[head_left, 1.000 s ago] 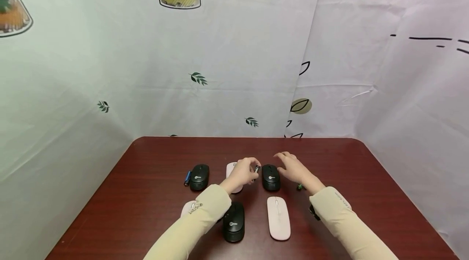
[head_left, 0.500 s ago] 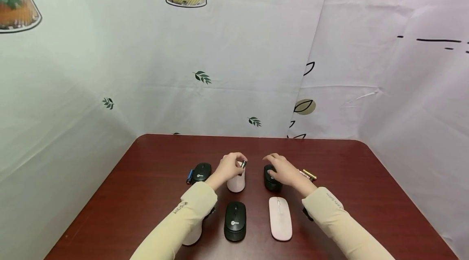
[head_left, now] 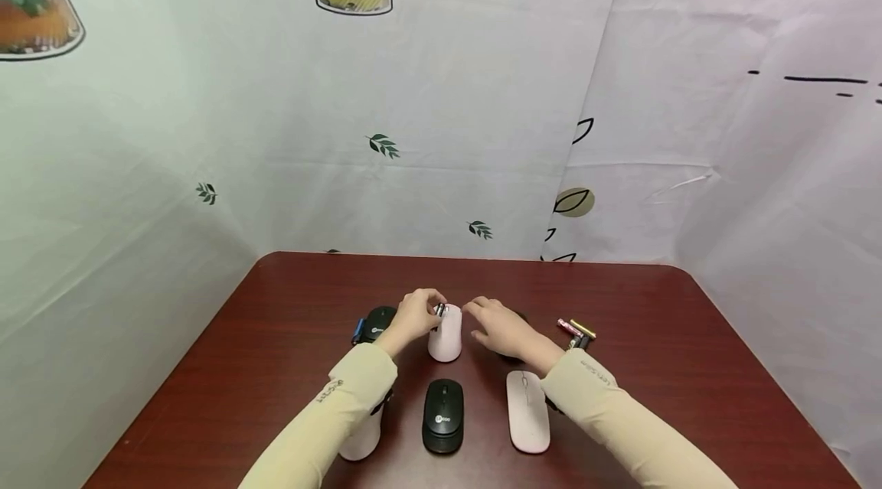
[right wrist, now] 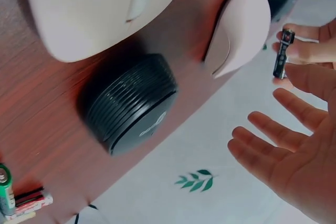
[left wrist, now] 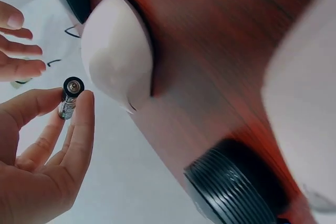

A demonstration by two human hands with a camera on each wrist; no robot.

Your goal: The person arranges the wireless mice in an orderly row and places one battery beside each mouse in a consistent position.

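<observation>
Between thumb and fingers, my left hand pinches a small cylindrical battery, one metal end showing in the left wrist view. It is held up just by the far pale computer mouse. My right hand hovers to the right of that mouse with its fingers extended. In the right wrist view the right hand's fingers hold nothing and lie near the battery. Below the right hand, a black mouse is mostly hidden in the head view.
Several loose batteries lie at the right, and a blue battery sits beside the left black mouse. Nearer stand a black mouse, a pale pink mouse and a pale mouse partly under the left sleeve.
Both hands have moved left, the left still pinching the battery. The right hand has passed over the black mouse, and the loose batteries at the right have come into view.
</observation>
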